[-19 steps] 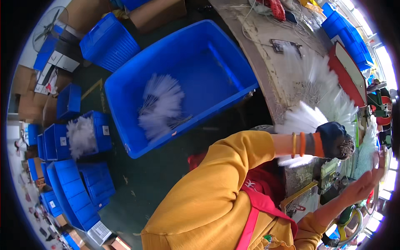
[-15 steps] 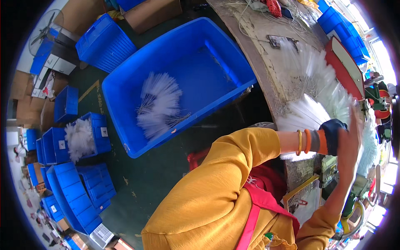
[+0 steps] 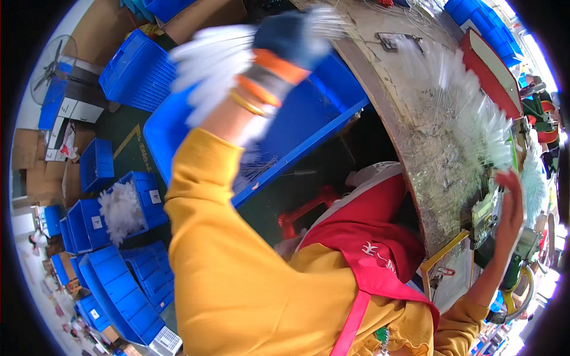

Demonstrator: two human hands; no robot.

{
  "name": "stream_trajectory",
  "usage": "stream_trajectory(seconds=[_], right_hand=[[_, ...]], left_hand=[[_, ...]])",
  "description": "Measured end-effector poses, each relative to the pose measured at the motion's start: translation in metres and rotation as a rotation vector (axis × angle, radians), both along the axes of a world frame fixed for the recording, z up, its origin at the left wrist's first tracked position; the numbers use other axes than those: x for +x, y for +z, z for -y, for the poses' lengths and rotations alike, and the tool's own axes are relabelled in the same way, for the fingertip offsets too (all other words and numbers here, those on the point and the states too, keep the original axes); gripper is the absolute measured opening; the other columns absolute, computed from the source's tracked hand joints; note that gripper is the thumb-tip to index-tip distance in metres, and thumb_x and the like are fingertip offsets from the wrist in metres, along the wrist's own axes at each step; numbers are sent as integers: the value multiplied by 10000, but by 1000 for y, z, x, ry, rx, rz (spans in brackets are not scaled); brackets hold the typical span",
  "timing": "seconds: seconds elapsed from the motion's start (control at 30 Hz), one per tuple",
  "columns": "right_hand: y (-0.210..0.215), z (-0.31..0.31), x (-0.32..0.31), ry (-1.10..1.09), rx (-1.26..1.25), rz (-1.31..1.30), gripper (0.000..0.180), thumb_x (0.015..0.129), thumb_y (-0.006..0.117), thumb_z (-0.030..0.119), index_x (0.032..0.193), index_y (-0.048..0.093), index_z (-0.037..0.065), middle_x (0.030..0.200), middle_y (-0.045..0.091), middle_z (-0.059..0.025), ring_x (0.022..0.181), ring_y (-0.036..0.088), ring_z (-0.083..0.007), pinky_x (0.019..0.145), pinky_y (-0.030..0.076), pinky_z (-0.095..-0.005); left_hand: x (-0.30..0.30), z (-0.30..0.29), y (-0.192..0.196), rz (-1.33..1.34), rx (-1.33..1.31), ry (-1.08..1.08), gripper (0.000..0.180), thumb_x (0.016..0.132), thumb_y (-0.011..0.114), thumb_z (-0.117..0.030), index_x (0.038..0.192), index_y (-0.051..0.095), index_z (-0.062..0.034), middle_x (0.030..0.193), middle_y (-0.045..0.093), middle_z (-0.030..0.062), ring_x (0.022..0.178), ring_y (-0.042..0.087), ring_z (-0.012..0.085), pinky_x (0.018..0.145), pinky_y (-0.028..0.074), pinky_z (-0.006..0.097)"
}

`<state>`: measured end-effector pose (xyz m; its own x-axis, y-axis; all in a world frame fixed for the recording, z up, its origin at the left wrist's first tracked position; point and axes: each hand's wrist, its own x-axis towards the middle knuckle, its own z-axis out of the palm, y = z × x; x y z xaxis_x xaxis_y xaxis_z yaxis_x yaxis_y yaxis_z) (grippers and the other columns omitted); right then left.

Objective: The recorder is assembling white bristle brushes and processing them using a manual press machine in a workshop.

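Note:
My left hand [image 3: 290,43], in a dark glove with orange and grey bands at the wrist, is blurred by motion. It grips a bunch of white bristle brushes [image 3: 209,59], whose thin wire stems stick out past the hand. The bunch is above the large blue tub [image 3: 332,132]; partly hidden by my arm, more wire-stemmed brushes [image 3: 256,170] lie inside the tub. On the right, my bare right hand [image 3: 510,204] is raised with fingers apart, beside a green metal machine [image 3: 484,216]. Close to it, a heap of white brushes [image 3: 478,118] spreads over the worktable [image 3: 424,172].
A phone [image 3: 392,41] and a red box with a pale top [image 3: 490,74] are on the table. Blue crates [image 3: 139,71] stand on the floor at left, one holding white bristly pieces [image 3: 122,210]. A fan [image 3: 54,68] is farther back.
My left hand has swung from the table leftward to above the tub, carrying the bunch of brushes. My right hand has come down slightly and stays by the machine.

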<state>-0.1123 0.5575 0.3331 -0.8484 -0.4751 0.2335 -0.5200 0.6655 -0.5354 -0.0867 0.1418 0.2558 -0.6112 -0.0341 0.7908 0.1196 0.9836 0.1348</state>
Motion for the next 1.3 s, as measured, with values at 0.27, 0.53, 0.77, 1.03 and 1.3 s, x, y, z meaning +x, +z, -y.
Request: stream_trajectory(seconds=[0.27, 0.53, 0.77, 1.03, 1.3], right_hand=[[-66, -37, 51, -169, 58, 464, 261, 795, 456, 46, 1047, 484, -14, 773, 577, -75, 706, 549, -138, 681, 427, -253], [-92, -34, 25, -94, 127, 443, 241, 774, 536, 163, 955, 526, 5, 763, 585, -124, 697, 567, -226, 635, 435, -295], [-96, -16, -49, -344, -295, 409, 175, 776, 503, 150, 861, 543, 3, 686, 578, -88, 653, 566, -145, 626, 437, -253], [-143, 40, -185, -532, -266, 232, 452, 690, 597, 302, 969, 471, -29, 929, 535, -195, 885, 528, -281, 755, 420, -338], [-152, 82, -229, -784, -38, 398, 749, 610, 679, 337, 1068, 280, -100, 1009, 472, -253, 940, 503, -342, 796, 412, -379]], left_hand=[[71, 154, -197, 914, -150, 738, 196, 748, 442, -266, 761, 612, -170, 755, 610, 90, 710, 591, 267, 578, 454, 431], [135, 184, -327, 1523, 258, 718, 755, 606, 630, -380, 1246, 306, -145, 1184, 436, 133, 1076, 434, 278, 901, 349, 354], [47, 108, -226, 977, 322, 358, 481, 708, 590, -168, 1152, 422, -94, 1077, 515, 141, 905, 547, 240, 733, 446, 342], [-85, -100, -103, 928, 1645, -588, 559, 706, 617, -237, 1172, 394, -27, 1010, 542, 104, 712, 593, 190, 485, 473, 253], [-202, -165, -107, 982, 1565, -376, 252, 692, 614, -254, 829, 526, -62, 709, 518, 20, 546, 517, 121, 495, 426, 243]])
